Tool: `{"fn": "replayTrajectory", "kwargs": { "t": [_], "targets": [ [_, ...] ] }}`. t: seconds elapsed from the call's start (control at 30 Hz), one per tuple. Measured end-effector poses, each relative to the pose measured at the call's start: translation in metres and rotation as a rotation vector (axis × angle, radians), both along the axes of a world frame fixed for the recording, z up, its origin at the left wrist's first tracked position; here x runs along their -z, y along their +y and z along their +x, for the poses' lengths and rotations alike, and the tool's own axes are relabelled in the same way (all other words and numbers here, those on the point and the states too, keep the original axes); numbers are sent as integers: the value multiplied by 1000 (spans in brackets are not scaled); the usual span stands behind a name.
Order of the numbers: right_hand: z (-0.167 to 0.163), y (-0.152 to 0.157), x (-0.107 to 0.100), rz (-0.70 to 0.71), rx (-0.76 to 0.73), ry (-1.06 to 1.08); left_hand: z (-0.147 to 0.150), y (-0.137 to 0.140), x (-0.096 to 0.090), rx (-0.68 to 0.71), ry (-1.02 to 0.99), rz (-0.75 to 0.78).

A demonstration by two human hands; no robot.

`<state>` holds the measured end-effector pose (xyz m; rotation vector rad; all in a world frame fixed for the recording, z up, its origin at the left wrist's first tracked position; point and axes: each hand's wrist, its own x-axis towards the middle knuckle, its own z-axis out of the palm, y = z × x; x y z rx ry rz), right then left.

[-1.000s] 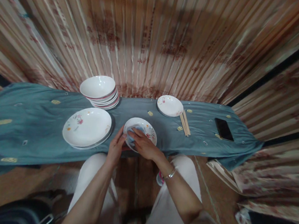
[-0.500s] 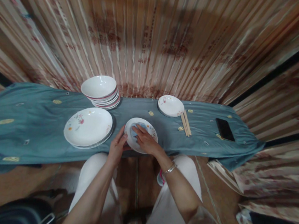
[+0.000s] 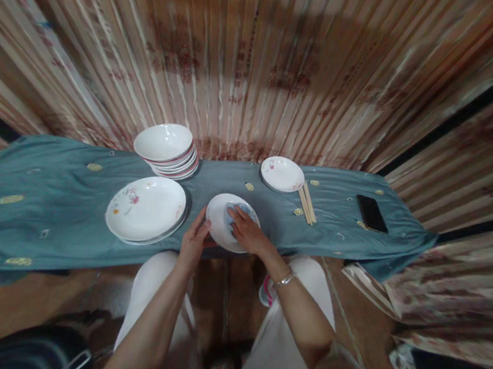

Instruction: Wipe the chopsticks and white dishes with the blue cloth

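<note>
A small white plate (image 3: 216,213) is in front of me at the near edge of the table. My left hand (image 3: 193,240) grips its left rim, thumb on top and fingers partly hidden beneath. On the plate's face lies a light blue cloth (image 3: 229,218), pressed under the fingers of my right hand (image 3: 246,232). Just left of my left hand is a stack of large white plates (image 3: 149,212) with a floral pattern.
Behind the large plates stands a stack of white bowls (image 3: 165,143). Small floral plates (image 3: 280,175) sit at the back right, with wooden chopsticks (image 3: 306,202) beside them. A black phone (image 3: 371,213) lies farther right on the green tablecloth (image 3: 64,200). A curtain (image 3: 242,61) hangs behind.
My right hand has slid the cloth to the right across the plate, so more of the plate's left side shows. My left hand keeps its hold on the rim.
</note>
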<state>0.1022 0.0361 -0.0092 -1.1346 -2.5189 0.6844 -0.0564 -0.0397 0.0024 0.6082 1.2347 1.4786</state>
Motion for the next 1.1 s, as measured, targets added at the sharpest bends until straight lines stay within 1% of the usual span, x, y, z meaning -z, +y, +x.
{"fn": "replayTrajectory", "kwargs": {
  "t": [0.13,0.5,0.63,0.9,1.1],
  "targets": [
    [3,-3,-1,0,29,-47,0,0,-1,0,3,2],
    [12,-15,-19,-57,78,-174,1,0,-1,-3,15,2],
    [14,-19,-23,-48,90,-192,1,0,-1,-11,15,3],
    [15,-24,-42,-92,102,-291,1,1,-2,-17,20,-3],
    [18,-25,-43,-73,84,-312,2,1,-3,-15,25,-6]
  ]
}}
